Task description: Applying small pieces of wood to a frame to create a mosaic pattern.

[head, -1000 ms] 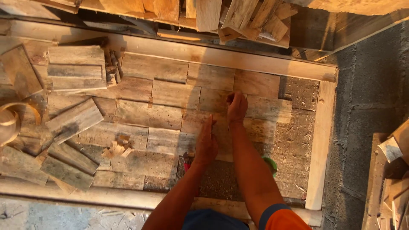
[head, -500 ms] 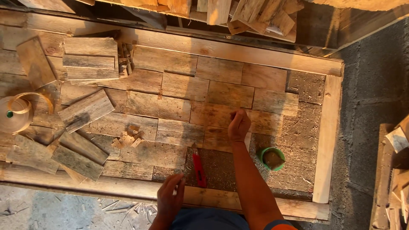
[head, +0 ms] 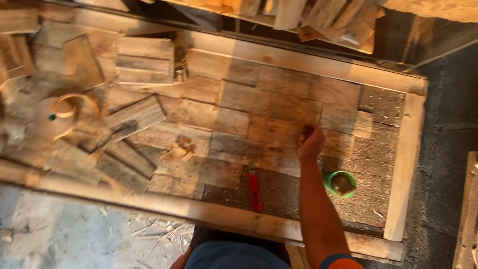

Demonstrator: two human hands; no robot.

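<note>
Setting: workshop, concrete floor (head: pixel 59 234), big wooden frame (head: pixel 406 164) lying flat w/ mosaic of reclaimed wood tiles (head: pixel 244 99) laid inside.
Right hand (head: pixel 311 144): reaching out over tiles near mid-right, fingers curled together, pressing or touching a tile (head: pixel 279 130); can't tell if anything small is pinched.
Left hand (head: pixel 179 260): only a sliver at bottom edge, low by the frame; fingers' state can't be told.
Nearby: red utility knife (head: pixel 255 192) on bare backing just left of right forearm; green cup (head: pixel 340 183) just right of it.
Loose stock: spare wood pieces (head: pixel 134 117) piled at left; glue jug (head: pixel 52 119) w/ handle among them.
Gap: bare backing (head: pixel 368 199) at lower right, uncovered.
Tip (judgement): press tile flat, keep edges tight to neighbours, check joints before letting go.
</note>
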